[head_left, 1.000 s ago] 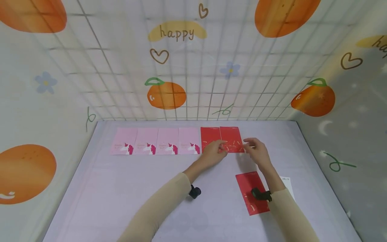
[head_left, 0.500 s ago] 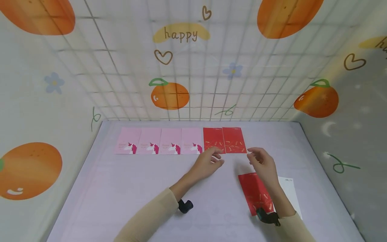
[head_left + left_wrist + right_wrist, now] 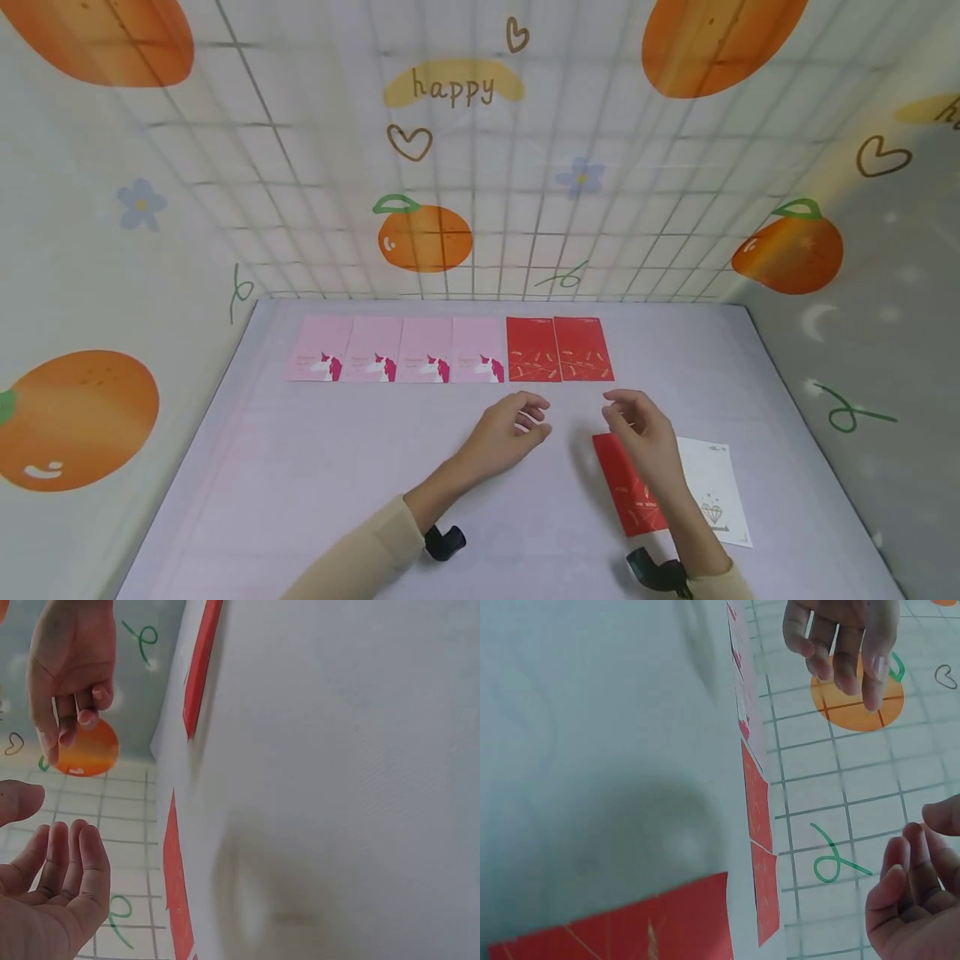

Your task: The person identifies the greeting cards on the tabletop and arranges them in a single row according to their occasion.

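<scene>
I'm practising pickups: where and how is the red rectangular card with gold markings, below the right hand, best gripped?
Probably pinch the red rectangular card at its left long edge, coming from the left: it lies flat with that edge exposed, while the right arm hides its opposite edge and a white rectangular card lies on that side.

Shot forward, down from above left hand [image 3: 501, 433] and right hand [image 3: 645, 435]; close from either wrist [image 3: 437, 487], past fingers [image 3: 91, 859] toward backdrop [image 3: 129, 859], sharing both hands, red cards [image 3: 534, 350].
</scene>
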### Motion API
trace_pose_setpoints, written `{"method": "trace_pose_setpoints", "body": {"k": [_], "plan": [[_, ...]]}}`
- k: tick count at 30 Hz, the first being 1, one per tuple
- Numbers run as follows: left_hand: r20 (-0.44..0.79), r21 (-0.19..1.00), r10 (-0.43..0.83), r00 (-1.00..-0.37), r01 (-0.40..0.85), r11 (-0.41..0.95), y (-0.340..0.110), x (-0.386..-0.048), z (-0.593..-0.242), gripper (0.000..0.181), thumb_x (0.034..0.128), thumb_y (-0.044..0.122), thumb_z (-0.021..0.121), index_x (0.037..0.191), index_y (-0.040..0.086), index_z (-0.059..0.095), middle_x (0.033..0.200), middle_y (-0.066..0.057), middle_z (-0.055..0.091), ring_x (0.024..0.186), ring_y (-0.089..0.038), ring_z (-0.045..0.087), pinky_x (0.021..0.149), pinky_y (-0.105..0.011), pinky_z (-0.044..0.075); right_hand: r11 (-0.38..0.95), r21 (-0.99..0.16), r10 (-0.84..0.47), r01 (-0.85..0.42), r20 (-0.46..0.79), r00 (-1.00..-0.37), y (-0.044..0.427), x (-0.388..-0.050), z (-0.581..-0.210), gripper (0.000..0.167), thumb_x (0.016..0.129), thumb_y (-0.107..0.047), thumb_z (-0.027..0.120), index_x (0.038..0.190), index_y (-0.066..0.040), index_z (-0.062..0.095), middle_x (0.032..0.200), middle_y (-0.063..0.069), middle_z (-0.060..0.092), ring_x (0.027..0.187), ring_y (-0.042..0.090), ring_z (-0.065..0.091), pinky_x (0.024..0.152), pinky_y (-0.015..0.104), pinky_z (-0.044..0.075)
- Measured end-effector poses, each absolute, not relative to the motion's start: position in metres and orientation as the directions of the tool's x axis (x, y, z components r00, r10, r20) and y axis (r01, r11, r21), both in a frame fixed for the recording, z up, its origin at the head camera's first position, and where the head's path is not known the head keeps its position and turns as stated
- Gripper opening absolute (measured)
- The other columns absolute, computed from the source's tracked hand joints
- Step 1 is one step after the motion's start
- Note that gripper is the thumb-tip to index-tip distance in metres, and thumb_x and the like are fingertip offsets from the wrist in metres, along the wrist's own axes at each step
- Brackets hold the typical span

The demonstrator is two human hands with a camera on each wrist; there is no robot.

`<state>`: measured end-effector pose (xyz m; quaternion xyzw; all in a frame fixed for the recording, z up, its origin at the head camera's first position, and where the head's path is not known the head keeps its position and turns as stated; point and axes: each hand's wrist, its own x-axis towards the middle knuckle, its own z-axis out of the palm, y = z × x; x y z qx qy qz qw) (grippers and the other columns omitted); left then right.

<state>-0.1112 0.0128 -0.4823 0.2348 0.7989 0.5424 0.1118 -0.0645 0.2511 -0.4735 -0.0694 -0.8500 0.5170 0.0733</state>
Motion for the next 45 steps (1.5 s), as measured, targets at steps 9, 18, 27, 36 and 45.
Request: {"method": "trace_pose_setpoints", "body": {"k": [9,18,27,36,45], "plan": [[0.075,0.918,0.499,-0.864,0.256,0.304,0.013,-0.103,-0.487,0.035,0.0937,0.024,0.071,0.124,0.01,0.062,0.107,0.004,0.063,0.093,-0.007,0.063,0.078,-0.022,0.055,0.437,-0.897,0.191,0.069,0.017,-0.982,0.25,-0.06,-0.477,0.035,0.097,-0.036,0.066,0.126,-0.018,0.061,0.106,0.003,0.063,0.095,0.036,0.063,0.078,0.029,0.057],[0.052,0.927,0.509,-0.859,0.231,0.295,0.02,-0.101,-0.494,0.035,0.0936,0.025,0.072,0.124,0.013,0.062,0.11,0.0,0.064,0.095,-0.006,0.063,0.077,-0.022,0.054,0.473,-0.877,0.183,0.087,0.001,-0.983,0.26,-0.053,-0.479,0.037,0.097,-0.036,0.065,0.128,-0.017,0.059,0.11,0.003,0.064,0.1,0.03,0.065,0.082,0.021,0.053],[0.021,0.937,0.539,-0.842,0.205,0.283,0.042,-0.103,-0.501,0.035,0.0929,0.024,0.072,0.124,0.011,0.062,0.109,0.002,0.063,0.093,-0.004,0.062,0.076,-0.02,0.054,0.535,-0.844,0.179,0.036,0.071,-0.981,0.282,-0.047,-0.488,0.034,0.099,-0.034,0.063,0.127,-0.016,0.061,0.106,0.004,0.067,0.093,0.032,0.065,0.075,0.027,0.055],[-0.033,0.926,0.546,-0.837,0.18,0.333,0.064,-0.107,-0.509,0.033,0.0916,0.024,0.073,0.121,0.013,0.063,0.107,0.003,0.065,0.09,-0.003,0.062,0.073,-0.02,0.054,0.59,-0.805,0.205,0.059,0.078,-0.976,0.303,-0.048,-0.497,0.034,0.095,-0.022,0.069,0.127,-0.011,0.061,0.109,0.011,0.066,0.089,0.031,0.066,0.07,0.034,0.058],[-0.099,0.906,0.55,-0.829,0.154,0.395,0.087,-0.115,-0.518,0.034,0.0889,0.023,0.076,0.119,0.012,0.064,0.101,0.005,0.065,0.085,-0.003,0.062,0.07,-0.02,0.053,0.637,-0.766,0.154,0.087,0.016,-0.988,0.332,-0.054,-0.506,0.04,0.094,-0.022,0.071,0.13,-0.009,0.059,0.115,0.014,0.063,0.096,0.031,0.064,0.073,0.031,0.057]]}}
